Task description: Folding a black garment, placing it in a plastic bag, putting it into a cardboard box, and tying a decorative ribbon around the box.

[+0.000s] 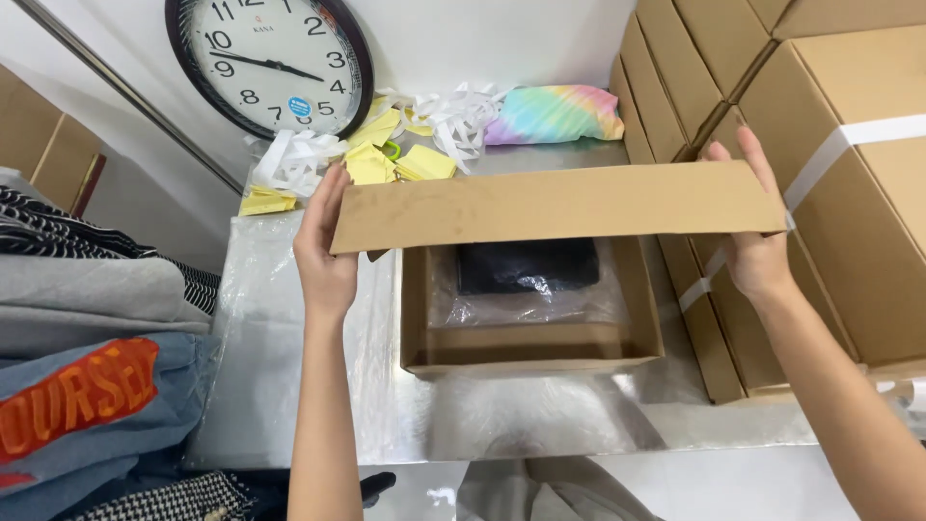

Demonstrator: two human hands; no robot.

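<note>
Steel worktop, covered in part by clear plastic film, with stacked cardboard cartons hard against its right edge and folded garments piled off its left edge; bare surface lies open to the near side and left of the open cardboard box at centre. The box holds a black item in clear wrap. Above it the long cardboard flap is held level across the opening, spanning both hands. The left hand grips the flap's left end, fingers extended up behind it and thumb at the front. The right hand clasps the right end, fingers spread up the back, close to the cartons. At the far wall: a round clock, a rainbow-coloured packet, and yellow and white paper scraps.
</note>
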